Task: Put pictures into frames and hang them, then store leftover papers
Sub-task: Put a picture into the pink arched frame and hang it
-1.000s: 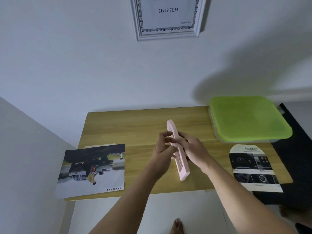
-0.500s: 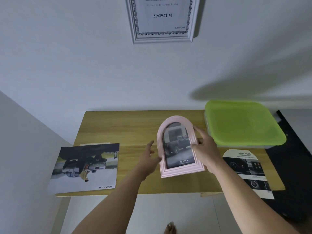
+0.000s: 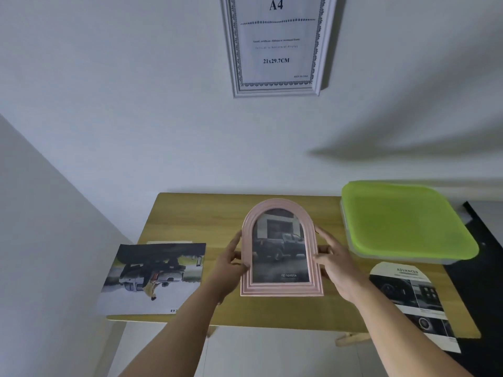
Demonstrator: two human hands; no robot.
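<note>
A pink arched picture frame (image 3: 280,288) with a dark pickup-truck picture inside faces me, held above the middle of the wooden table (image 3: 196,213). My left hand (image 3: 228,265) grips its left edge and my right hand (image 3: 333,265) grips its right edge. A white rectangular frame (image 3: 275,44) with an A4 sample sheet hangs on the wall above. A loose car photo (image 3: 155,276) lies at the table's left end. An arch-cut brochure page (image 3: 413,300) lies at the right end.
A clear box with a green lid (image 3: 402,219) sits at the table's back right. A black surface (image 3: 479,295) lies to the right of the table. A white wall corner runs along the left.
The pink frame turned from edge-on to facing me, and my left hand came back to grip its left edge. The view tilted upward, showing more of the wall frame.
</note>
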